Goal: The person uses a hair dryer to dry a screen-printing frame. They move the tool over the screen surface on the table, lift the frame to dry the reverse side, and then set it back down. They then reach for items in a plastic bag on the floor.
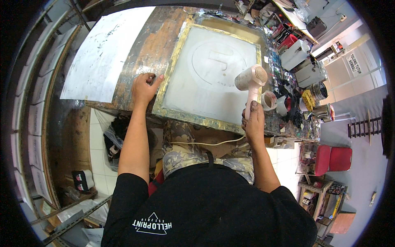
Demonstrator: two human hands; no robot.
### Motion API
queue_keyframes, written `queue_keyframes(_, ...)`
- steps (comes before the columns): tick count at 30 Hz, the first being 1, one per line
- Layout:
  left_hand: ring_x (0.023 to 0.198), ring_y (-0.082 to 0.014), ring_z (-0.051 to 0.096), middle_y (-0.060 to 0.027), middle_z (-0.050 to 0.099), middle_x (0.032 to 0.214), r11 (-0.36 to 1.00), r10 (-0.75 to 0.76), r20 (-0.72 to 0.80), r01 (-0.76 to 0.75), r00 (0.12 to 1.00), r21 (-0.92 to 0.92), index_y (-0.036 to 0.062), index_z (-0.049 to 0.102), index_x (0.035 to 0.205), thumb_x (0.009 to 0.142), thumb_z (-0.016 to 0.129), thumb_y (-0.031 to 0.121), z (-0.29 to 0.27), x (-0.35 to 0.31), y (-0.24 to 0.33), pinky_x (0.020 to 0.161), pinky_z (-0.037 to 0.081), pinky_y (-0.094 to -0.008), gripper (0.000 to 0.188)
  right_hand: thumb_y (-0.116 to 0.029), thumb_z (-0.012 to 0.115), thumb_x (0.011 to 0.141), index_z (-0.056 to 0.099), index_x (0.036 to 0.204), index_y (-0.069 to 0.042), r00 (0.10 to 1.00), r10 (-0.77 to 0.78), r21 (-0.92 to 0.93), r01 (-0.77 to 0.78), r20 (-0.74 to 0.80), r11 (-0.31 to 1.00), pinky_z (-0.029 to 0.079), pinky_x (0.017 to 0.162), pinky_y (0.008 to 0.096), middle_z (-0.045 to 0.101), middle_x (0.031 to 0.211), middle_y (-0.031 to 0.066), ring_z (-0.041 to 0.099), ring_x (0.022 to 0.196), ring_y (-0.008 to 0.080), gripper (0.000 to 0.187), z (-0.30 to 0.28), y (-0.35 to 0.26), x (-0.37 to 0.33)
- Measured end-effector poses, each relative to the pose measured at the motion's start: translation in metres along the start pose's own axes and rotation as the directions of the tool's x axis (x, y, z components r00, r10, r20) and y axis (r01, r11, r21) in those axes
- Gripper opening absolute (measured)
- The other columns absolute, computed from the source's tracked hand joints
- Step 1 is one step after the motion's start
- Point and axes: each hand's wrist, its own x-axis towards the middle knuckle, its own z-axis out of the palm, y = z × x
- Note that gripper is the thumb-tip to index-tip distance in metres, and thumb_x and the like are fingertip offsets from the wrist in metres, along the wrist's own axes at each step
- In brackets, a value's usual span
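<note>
- Gripping the handle of a pale pink hair dryer (245, 80), the right hand (254, 120) has its fingers wrapped around it, with dark stains on the fingertips.
- The hair dryer is upright over the right side of a printing screen (169, 85), its perforated round end turned to the right and its barrel toward the left, over the mesh (197, 82).
- A pale cord (210, 143) runs leftward from near the right hand, in front of the person's camouflage trousers (187, 154).
- The left hand (144, 88) is at the desk (142, 53), just beside the screen's left edge; its fingers curl loosely, its thumb stands apart toward the frame, and it appears to hold nothing. Whether the thumb touches the frame, I cannot tell.
- The printing screen lies on the desk, its frame smeared with yellow; the greyish mesh bears a large circle with line shapes inside it.
- Left of the left hand, a large white sheet (109, 49) with dark smudges covers part of the desk.
- Right of the hair dryer are a stained white cup (269, 101), dark crumpled rags (294, 113) and an open can (325, 113).
- Farther up on the right are white containers (295, 55).
- On the floor side at right is a red chair (338, 159).
</note>
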Motion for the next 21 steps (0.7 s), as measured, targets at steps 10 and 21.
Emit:
queue_keyframes(10, 0.085, -0.0262, 0.063, -0.0093, 0.066, 0.084, 1.000, 0.008, 0.011, -0.008, 1.000, 0.006, 0.0038, 0.076, 0.099, 0.081, 0.070, 0.064, 0.001, 0.001, -0.002, 0.077, 0.051, -0.0413, 0.063, -0.051, 0.045, 0.104, 0.050, 0.106, -0.010, 1.000, -0.016, -0.036, 0.016, 0.012, 0.999, 0.026, 0.041, 0.0198, 0.045, 0.069, -0.0047, 0.034, 0.047, 0.0027, 0.041, 0.003, -0.001, -0.002)
queue_keyframes(21, 0.086, -0.0305, 0.064, -0.0143, 0.067, 0.086, 1.000, -0.006, 0.006, 0.006, 1.000, 0.006, 0.0022, 0.075, 0.094, 0.081, 0.072, 0.060, 0.002, 0.002, -0.003, 0.075, 0.051, -0.0428, 0.059, -0.045, 0.042, 0.106, 0.048, 0.101, -0.012, 0.995, -0.101, -0.174, 0.102, 0.011, 0.979, 0.026, 0.040, 0.0209, 0.045, 0.068, -0.0035, 0.035, 0.045, 0.0047, 0.034, -0.001, 0.019, 0.011)
